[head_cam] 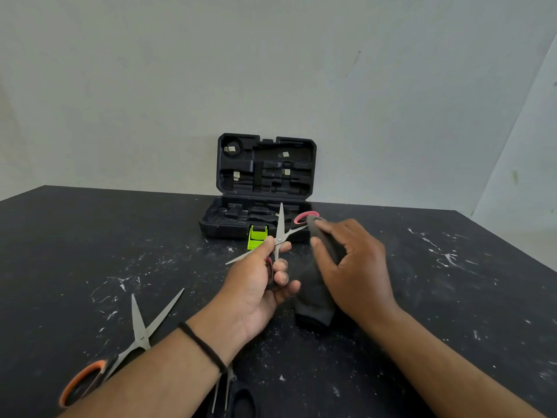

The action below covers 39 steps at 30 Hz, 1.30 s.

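Near left on the worktop (90, 236), lying spread: orange-handled scissors (132, 348). Mid-scene, gripped at one handle by the left hand (259, 285), fingers curled: pink-handled scissors (280, 236), blades splayed, one pointing far, one left. Just right, touching their free handle: dark cloth (316, 297), clutched in the right hand (352, 267). Beyond, open tool case (265, 176).

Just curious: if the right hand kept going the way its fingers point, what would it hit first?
Probably the pink scissors handle, just beyond the cloth in the right hand; behind it, the tool case.
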### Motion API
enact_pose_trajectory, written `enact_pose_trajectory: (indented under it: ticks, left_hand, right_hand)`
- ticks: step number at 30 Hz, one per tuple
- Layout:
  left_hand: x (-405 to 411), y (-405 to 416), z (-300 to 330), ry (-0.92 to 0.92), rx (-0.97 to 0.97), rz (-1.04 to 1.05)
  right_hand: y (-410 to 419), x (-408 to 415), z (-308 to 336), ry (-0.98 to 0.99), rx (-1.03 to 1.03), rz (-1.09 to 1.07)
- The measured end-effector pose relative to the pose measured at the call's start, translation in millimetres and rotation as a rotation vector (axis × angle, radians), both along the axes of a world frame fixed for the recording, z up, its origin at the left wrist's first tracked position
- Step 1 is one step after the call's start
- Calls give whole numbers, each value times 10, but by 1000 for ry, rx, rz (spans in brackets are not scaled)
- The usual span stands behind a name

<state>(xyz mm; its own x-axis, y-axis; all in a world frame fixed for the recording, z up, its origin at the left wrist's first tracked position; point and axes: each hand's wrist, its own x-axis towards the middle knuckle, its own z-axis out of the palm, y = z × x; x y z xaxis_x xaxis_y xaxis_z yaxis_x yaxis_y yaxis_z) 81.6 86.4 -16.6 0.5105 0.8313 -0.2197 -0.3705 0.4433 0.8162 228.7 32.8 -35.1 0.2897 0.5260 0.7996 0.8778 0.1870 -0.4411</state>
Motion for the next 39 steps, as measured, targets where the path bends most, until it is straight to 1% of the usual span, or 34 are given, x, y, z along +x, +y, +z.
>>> enact_pose_trajectory:
  ticks: [3, 5, 7, 10, 12, 15, 18, 20, 23, 25, 29, 32, 34, 36, 37, 39]
  left_hand:
    - [-2, 2, -5, 12, 10, -1]
    - [-26, 26, 1, 21, 43, 5]
    - [-36, 53, -2, 55, 123, 10]
    - [-3, 52, -4, 107, 267, 25]
    - [17, 37, -11, 123, 319, 33]
    - [-2, 49, -55, 164, 363, 60]
    - [-21, 86, -97, 291, 477, 141]
    - [-7, 85, -102, 349, 531, 189]
    - [25, 50, -113, 388, 604, 183]
    - [25, 42, -127, 390, 625, 183]
    - [-39, 137, -128, 435, 634, 243]
    - [-56, 169, -151, 457, 707, 240]
    - [-36, 145, -162, 468, 767, 233]
    - [-10, 124, -183, 482, 832, 223]
    - [-5, 104, -188, 485, 864, 217]
    - [-2, 78, -204, 485, 902, 216]
  right_hand:
    - [23, -82, -63, -112, -117, 68]
    - [20, -118, -64, -162, -141, 94]
    - [12, -96, -45, -186, -141, 100]
    - [-4, -54, -31, -149, -73, 25]
    - [-13, -85, -26, -122, -39, -12]
    - [-32, -169, -27, -172, -90, 80]
    - [-41, -205, 5, -206, -140, 179]
    - [-35, -185, 36, -191, -95, 151]
    - [-28, -84, 59, -115, 0, 52]
    - [-40, -88, 58, -116, -35, 81]
    - [-43, -206, 71, -177, -179, 235]
    - [-62, -173, 108, -203, -170, 253]
    - [-84, -121, 122, -193, -83, 207]
    - [-81, -88, 130, -163, 7, 87]
    - [-72, -90, 130, -155, 16, 31]
    - [-59, -120, 113, -193, -41, -16]
